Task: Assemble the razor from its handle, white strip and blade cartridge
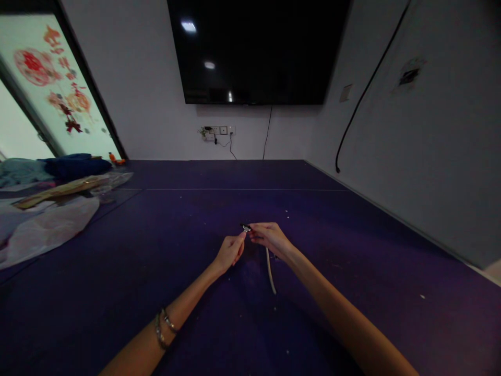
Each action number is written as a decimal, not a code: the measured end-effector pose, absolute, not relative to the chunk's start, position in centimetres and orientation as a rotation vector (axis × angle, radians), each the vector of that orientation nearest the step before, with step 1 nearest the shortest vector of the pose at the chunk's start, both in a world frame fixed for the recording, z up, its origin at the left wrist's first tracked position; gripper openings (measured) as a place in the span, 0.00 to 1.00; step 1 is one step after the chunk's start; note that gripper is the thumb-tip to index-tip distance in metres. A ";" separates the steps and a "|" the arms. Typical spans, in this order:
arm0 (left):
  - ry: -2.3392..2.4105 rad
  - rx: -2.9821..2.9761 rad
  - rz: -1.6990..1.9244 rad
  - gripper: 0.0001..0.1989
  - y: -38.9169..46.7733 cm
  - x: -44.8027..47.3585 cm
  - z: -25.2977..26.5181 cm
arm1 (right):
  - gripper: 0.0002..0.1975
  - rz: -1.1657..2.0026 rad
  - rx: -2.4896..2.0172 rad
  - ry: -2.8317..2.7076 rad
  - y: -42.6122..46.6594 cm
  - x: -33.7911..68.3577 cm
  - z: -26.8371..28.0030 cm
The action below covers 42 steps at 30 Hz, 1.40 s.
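Note:
Both hands meet over the purple surface in the middle of the head view. My left hand [230,251] is closed, thumb and fingers pinching the lower left edge of a small black-and-silver piece [246,227]. On the other side my right hand [272,236] grips the same piece between thumb and fingertips. The piece is too small to name, and fingers hide part of it. Below my right hand a pale cord-like strip [271,274] lies on the purple surface; its upper end is hidden by the hand. A small dark bit beside that strip is partly covered by my wrist.
The wide purple surface [156,313] runs to the wall, with several small white scraps on it. Plastic sheeting [58,224], a flat tan piece [62,190] and blue cloth [78,166] lie at left. A television [258,52] hangs ahead; a black cable [368,89] hangs at right.

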<state>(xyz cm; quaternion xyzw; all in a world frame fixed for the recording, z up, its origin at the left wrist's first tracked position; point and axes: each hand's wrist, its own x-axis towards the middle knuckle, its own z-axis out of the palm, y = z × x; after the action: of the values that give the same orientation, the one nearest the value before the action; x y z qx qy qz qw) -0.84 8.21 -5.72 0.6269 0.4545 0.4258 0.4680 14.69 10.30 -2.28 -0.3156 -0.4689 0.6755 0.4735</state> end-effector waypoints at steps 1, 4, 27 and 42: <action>1.113 1.536 1.047 0.29 8.2 -0.8 -5.7 | 0.13 1.653 -0.764 -1.135 10.3 14.6 -2.3; 1.109 1.532 1.062 0.29 8.2 -0.8 -5.7 | 0.12 1.638 -0.740 -1.124 10.6 14.4 -2.3; 1.017 1.528 1.228 0.28 8.7 -1.8 -4.8 | 0.19 0.978 -1.009 -1.577 12.9 15.3 -4.8; 0.920 1.351 1.353 0.26 9.0 -2.0 -3.2 | 0.10 0.218 -1.344 -2.247 14.8 11.8 -5.9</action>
<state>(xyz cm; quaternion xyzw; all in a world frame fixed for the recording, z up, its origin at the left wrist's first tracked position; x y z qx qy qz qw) -2.02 9.03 -3.24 0.5557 0.3786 0.5566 0.4879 11.76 14.78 -5.90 -0.4948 -0.8271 0.0804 0.2543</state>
